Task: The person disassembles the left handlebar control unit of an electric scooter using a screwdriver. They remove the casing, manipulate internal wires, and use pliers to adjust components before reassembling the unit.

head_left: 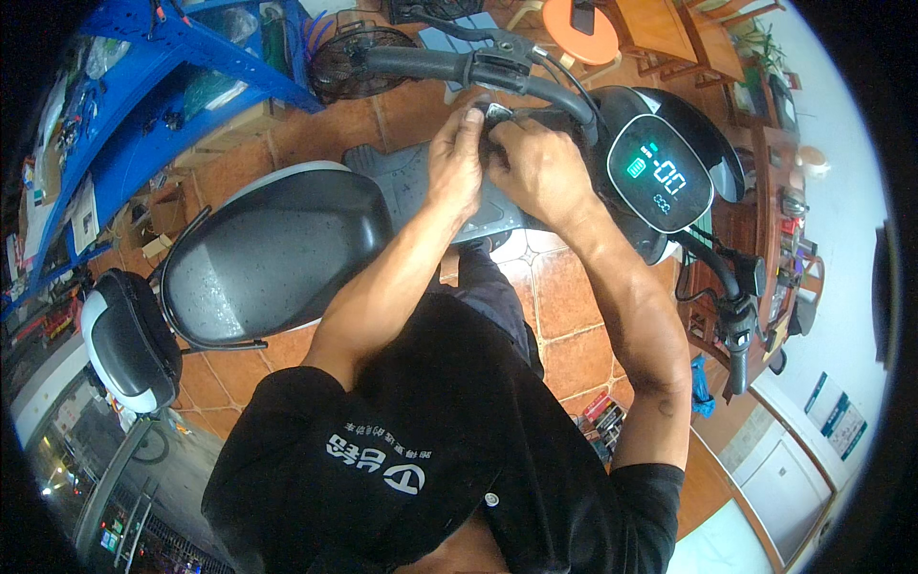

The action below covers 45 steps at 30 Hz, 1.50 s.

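Both of my hands meet above the footboard (402,187) of an electric scooter, just below its left handlebar (421,64). A small dark object with a pale, shiny top (498,112) shows between my fingertips; its kind is too small to tell. My left hand (458,158) is closed around its near side, thumb pointing up. My right hand (538,161) has its fingers curled in from the right, with the back of the hand upward, hiding most of what they grip. Right of my hands, the scooter's dashboard display (662,173) glows with digits and a green battery symbol.
The black scooter seat (277,251) lies to the left, with a padded backrest (136,344) behind it. A blue shelf (163,72) stands at the far left, and a black fan (356,69) beside it. Farther off is an orange stool (580,33). Orange tiles (569,292) cover the floor.
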Each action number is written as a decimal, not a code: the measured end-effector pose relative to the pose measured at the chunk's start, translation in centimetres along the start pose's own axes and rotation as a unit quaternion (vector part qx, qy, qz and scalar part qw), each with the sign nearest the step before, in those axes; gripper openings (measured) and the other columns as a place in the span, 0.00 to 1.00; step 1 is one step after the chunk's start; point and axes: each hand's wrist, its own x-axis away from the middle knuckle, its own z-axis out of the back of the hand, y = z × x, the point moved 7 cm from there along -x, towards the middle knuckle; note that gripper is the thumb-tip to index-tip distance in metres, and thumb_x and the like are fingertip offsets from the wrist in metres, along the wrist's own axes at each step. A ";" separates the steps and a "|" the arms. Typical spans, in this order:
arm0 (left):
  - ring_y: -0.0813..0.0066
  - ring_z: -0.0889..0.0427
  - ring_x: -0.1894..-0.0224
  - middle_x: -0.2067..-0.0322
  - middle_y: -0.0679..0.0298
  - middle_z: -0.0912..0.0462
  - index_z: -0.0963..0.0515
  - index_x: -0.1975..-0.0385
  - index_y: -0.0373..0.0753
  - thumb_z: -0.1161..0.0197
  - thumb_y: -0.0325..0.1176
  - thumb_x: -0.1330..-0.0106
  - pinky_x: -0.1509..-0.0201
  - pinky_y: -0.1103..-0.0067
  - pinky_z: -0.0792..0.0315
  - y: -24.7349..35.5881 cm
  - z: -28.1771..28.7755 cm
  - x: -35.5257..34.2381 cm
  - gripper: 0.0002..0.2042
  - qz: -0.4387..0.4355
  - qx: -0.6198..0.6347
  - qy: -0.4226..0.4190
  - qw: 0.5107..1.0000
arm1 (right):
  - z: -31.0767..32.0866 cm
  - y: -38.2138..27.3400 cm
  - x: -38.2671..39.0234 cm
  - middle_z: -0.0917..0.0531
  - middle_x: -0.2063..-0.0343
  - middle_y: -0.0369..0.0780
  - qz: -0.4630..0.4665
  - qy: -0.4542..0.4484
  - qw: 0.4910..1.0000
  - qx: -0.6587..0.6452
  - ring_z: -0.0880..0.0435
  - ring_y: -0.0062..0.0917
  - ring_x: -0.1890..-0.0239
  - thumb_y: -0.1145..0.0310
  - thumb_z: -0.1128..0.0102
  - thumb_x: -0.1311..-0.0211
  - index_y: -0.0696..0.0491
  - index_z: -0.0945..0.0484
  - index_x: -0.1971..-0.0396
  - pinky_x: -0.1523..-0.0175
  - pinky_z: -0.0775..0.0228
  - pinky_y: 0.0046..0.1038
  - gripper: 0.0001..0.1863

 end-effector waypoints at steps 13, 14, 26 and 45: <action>0.77 0.21 0.58 0.60 0.64 0.20 0.25 0.52 0.35 0.46 0.40 0.28 0.53 0.79 0.25 0.3 -0.7 0.2 0.15 0.019 0.061 -0.018 0.998 | -0.3 -0.8 1.1 0.22 0.71 0.48 -0.047 0.072 0.995 0.040 0.18 0.45 0.73 0.73 0.43 0.54 0.56 0.27 0.69 0.68 0.23 0.41 0.10; 0.77 0.21 0.58 0.60 0.64 0.20 0.25 0.52 0.35 0.46 0.40 0.28 0.53 0.79 0.25 0.2 -0.7 0.2 0.15 0.020 0.062 -0.020 0.998 | 0.0 -0.6 1.3 0.22 0.71 0.48 -0.057 0.075 0.995 0.036 0.18 0.45 0.73 0.73 0.42 0.54 0.56 0.27 0.68 0.67 0.23 0.41 0.10; 0.69 0.19 0.55 0.57 0.60 0.18 0.26 0.49 0.39 0.44 0.49 0.31 0.47 0.70 0.25 -2.1 -0.1 -0.2 0.21 0.091 0.134 -0.034 0.986 | -0.3 0.4 2.7 0.22 0.67 0.47 -0.053 0.095 0.994 -0.030 0.18 0.43 0.71 0.74 0.41 0.52 0.56 0.23 0.61 0.65 0.23 0.38 0.15; 0.58 0.18 0.60 0.56 0.56 0.19 0.31 0.42 0.42 0.47 0.49 0.31 0.59 0.68 0.19 -3.3 0.3 -0.8 0.23 0.175 0.253 -0.102 0.946 | -2.1 5.6 5.4 0.17 0.64 0.48 -0.210 0.213 0.926 -0.231 0.16 0.38 0.63 0.70 0.38 0.45 0.56 0.20 0.57 0.58 0.24 0.31 0.14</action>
